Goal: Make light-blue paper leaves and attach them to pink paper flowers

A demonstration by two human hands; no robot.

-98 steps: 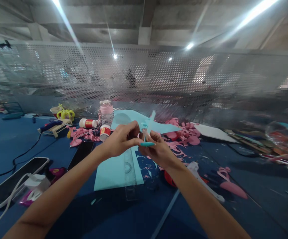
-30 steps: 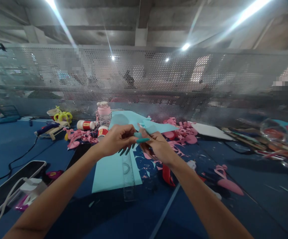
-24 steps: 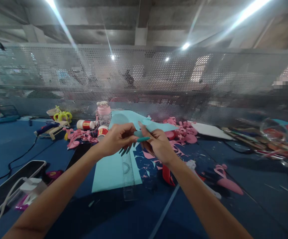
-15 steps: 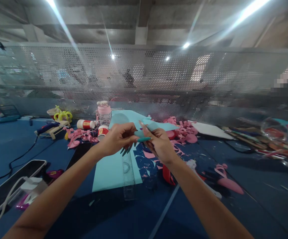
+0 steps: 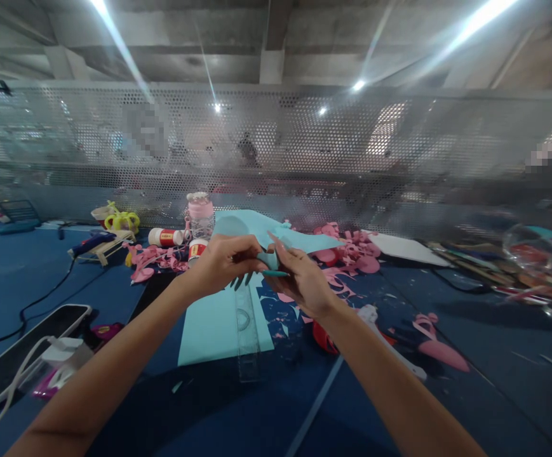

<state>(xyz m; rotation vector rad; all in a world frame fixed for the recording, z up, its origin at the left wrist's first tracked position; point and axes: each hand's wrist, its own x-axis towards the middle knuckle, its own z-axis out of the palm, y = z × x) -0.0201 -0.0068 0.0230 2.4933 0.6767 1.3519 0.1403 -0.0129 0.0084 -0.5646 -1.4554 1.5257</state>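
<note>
Both of my forearms enter from the lower edge, bare to the frame border, with no sleeve, glove, watch or bracelet showing. My left hand [image 5: 225,261] and right hand [image 5: 304,285] are likewise uncovered. I wear long nails; those on the left hand look dark teal, and whether the right hand's are painted I cannot tell.

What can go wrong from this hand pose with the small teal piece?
1. The left hand and right hand pinch a small teal paper piece by the fingertips in mid-air; it might slip or crease.
2. A dropped piece would likely blend in with the teal sheet and scraps below.
3. The clear ruler lies under the wrists; a lowered forearm may knock it.
</note>
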